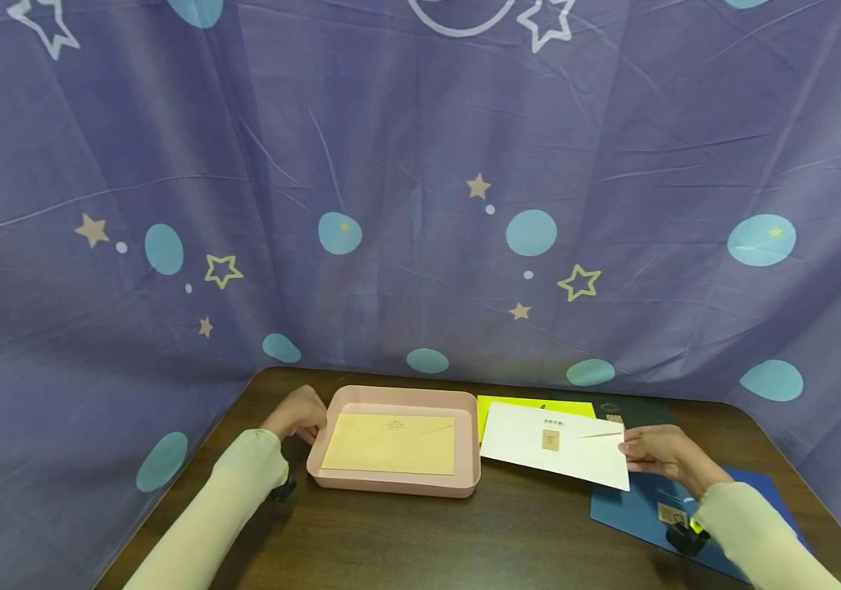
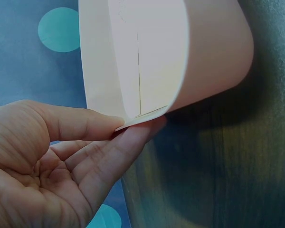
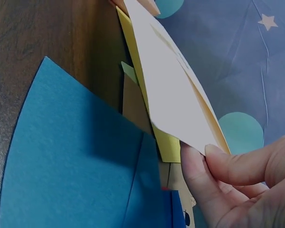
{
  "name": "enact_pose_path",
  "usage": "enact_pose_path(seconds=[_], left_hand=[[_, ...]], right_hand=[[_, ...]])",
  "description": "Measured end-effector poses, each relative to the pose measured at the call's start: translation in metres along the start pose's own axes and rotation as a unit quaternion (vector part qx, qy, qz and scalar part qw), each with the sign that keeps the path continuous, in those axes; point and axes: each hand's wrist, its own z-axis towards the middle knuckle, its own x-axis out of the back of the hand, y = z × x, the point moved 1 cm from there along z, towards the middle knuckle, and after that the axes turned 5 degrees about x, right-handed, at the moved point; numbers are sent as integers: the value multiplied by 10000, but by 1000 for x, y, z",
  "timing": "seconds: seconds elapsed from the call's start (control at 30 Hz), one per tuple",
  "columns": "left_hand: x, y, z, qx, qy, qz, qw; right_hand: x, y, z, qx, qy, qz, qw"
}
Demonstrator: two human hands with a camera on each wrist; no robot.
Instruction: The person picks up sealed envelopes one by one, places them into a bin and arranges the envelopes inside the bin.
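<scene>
My left hand (image 1: 299, 415) pinches the left rim of a pink tray (image 1: 398, 487), thumb inside and fingers beneath the edge, as the left wrist view shows. Inside the tray lies a pale yellow envelope (image 1: 391, 447). On the right, my right hand (image 1: 662, 453) pinches the right end of a white envelope (image 1: 516, 438) between thumb and fingers. The white envelope is tilted and bears a small brown label. Its left end is close to the tray's right side. Beneath it, a bright yellow envelope (image 1: 490, 404) is partly hidden.
A blue envelope (image 1: 634, 500) lies on the dark wooden table (image 1: 391, 541) under my right forearm. A dark green item (image 1: 652, 418) lies behind my right hand. A purple patterned curtain (image 1: 420, 287) hangs along the table's back and sides.
</scene>
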Motion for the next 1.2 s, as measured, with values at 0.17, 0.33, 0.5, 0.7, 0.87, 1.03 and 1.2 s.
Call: enact_pose_path(seconds=[0.17, 0.33, 0.5, 0.7, 0.87, 1.03, 1.2], left_hand=[[-1, 0, 0, 36, 31, 6, 10000], [0, 0, 0, 32, 30, 16, 10000], [0, 0, 0, 34, 25, 12, 10000], [0, 0, 2, 48, 37, 55, 10000], [-1, 1, 1, 44, 27, 64, 10000], [0, 1, 0, 9, 19, 40, 10000], [0, 1, 0, 21, 23, 28, 10000]], right_hand=[[4, -3, -2, 100, -97, -11, 9999], [8, -8, -3, 144, -82, 14, 9999], [11, -14, -3, 185, -78, 34, 9998], [10, -24, -3, 298, -178, 36, 9994], [6, -34, -2, 297, -227, -19, 9993], [1, -43, -1, 293, -386, -122, 9988], [-6, -52, -2, 367, -547, -99, 9978]])
